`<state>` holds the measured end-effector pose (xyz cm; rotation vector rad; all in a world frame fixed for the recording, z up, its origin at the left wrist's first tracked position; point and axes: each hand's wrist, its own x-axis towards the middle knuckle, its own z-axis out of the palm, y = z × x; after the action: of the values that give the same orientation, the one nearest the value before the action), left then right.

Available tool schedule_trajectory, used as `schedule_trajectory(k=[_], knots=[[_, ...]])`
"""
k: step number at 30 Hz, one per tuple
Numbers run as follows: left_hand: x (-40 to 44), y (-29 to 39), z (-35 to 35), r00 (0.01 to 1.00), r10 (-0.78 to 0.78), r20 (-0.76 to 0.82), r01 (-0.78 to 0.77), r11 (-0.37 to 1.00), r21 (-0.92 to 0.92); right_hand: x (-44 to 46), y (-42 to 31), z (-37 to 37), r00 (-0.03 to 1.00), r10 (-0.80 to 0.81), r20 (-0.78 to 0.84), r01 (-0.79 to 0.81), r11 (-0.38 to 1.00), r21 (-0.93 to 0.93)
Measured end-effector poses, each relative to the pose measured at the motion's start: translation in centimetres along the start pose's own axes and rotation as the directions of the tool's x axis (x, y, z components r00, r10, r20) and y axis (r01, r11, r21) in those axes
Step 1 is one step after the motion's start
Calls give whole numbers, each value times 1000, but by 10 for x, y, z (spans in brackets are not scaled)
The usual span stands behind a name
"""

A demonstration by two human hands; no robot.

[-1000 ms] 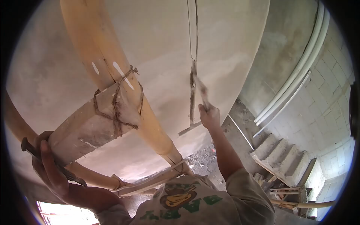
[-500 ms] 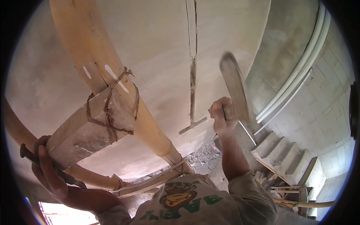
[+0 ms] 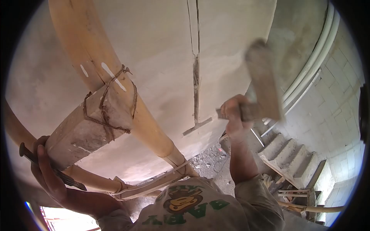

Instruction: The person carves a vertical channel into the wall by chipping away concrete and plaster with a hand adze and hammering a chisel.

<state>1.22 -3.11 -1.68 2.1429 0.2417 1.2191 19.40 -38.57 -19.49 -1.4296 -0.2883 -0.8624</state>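
Head cam: R hand was gripping a broad grey-brown tool, blurry tbh, raised to the right of a dark vertical groove in the pale plaster wall. L hand had fingers curled round a dark metal bar w/ a flared end, next to a squared whitish beam tied to a yellowish round pole.

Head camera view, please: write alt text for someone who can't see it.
A person's right hand grips a blurred, broad-headed tool before a wall with a narrow groove. The left hand holds a dark chisel-like bar beside a squared beam lashed to a thick pole.
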Motion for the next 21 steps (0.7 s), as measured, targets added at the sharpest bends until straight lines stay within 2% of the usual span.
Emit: schedule_trajectory(k=[2,4,5,6,7,8,10,12,13,15,18,20,21], knots=[[-1,1,-1,1000,-6,-1,6,1000,0,-5,31,3,976,-214,-33,213,977,-29],[-2,4,0,999,-45,-13,45,999,15,-27,69,13,992,88,94,-69,979,-191],[-4,3,-2,999,-52,-17,52,998,38,-46,84,15,871,466,158,-393,853,-344],[-4,1,-4,998,-58,-20,59,997,57,-72,118,8,818,549,171,-419,772,-478],[0,1,-2,998,-53,-42,56,996,70,-66,118,15,770,614,174,-415,689,-593],[3,2,3,998,-31,-59,33,999,40,-45,123,20,835,519,182,-346,754,-559],[-2,10,0,999,-46,16,45,997,63,-65,94,8,875,448,181,-301,798,-522],[-2,11,9,998,-61,-34,61,998,-14,-38,52,10,908,400,122,-330,864,-379],[-4,13,7,996,-81,-45,79,996,-41,-33,30,7,942,320,106,-281,919,-275],[-2,7,3,999,-50,11,51,998,-36,-14,8,9,993,115,36,-113,992,-54],[-1,4,1,1000,-20,15,20,1000,-5,-26,36,19,991,-122,-53,125,991,54],[-3,6,1,1000,-22,-7,22,1000,8,-48,69,24,995,11,103,10,981,-196],[-3,9,2,999,-31,-8,31,999,6,-63,114,21,905,397,155,-230,761,-606]])
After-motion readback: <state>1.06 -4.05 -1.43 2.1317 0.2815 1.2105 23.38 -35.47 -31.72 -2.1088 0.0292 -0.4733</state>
